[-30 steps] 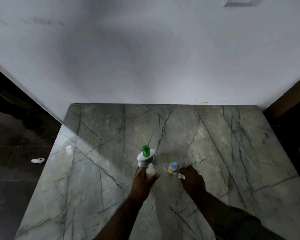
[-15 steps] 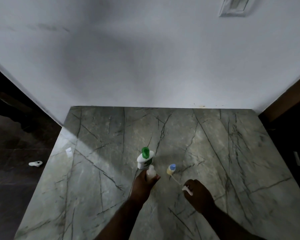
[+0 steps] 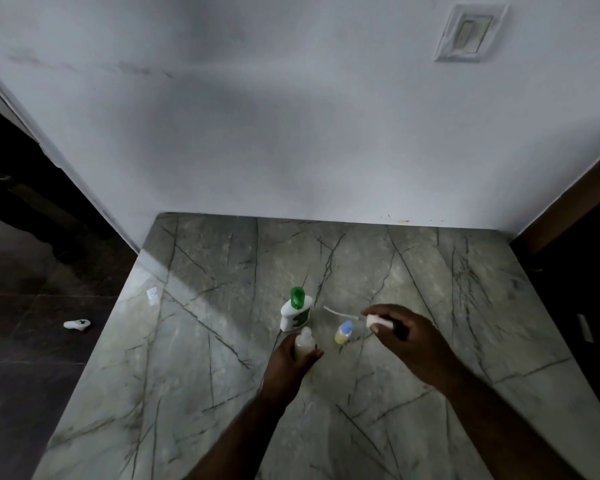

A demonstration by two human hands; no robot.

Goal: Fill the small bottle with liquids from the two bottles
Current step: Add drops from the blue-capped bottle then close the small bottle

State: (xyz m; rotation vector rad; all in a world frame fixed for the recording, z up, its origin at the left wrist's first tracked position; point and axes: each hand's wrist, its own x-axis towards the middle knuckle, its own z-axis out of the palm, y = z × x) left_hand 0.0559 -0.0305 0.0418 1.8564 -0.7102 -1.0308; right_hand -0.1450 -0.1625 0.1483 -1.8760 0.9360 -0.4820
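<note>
The white plastic bottle with a green flip cap [image 3: 296,312] stands upright on the grey-green marble tabletop [image 3: 201,358], whose polished surface is crossed by thin dark veins. This flattish, shouldered bottle has a green print on its face.

Just in front of it stands the small translucent, round-shouldered bottle [image 3: 306,339], its narrow neck uncapped. The left hand [image 3: 286,365] holds it, fingers and thumb curled round the lower body, so only the neck and shoulders show.

Just to the right of the green-capped bottle, and a little nearer the person, stands a tiny yellowish bottle with a rounded pale blue cap [image 3: 344,333], apart from both hands.

Further right, the right hand [image 3: 409,341] pinches a small white plastic pump head [image 3: 377,322] between thumb and fingertips. A thin, straight, pale dip tube [image 3: 336,312] runs from it back towards the green-capped bottle, its free end close to that bottle's right side. Whether the tube touches the marble I cannot tell.

Far left of the green-capped bottle, a small white scrap [image 3: 152,295] lies at the table's edge; beyond it, a white object [image 3: 77,324] lies on the dark floor. Behind rises a matt white wall [image 3: 291,133] with a rectangular switch plate [image 3: 469,32] high to the right.
</note>
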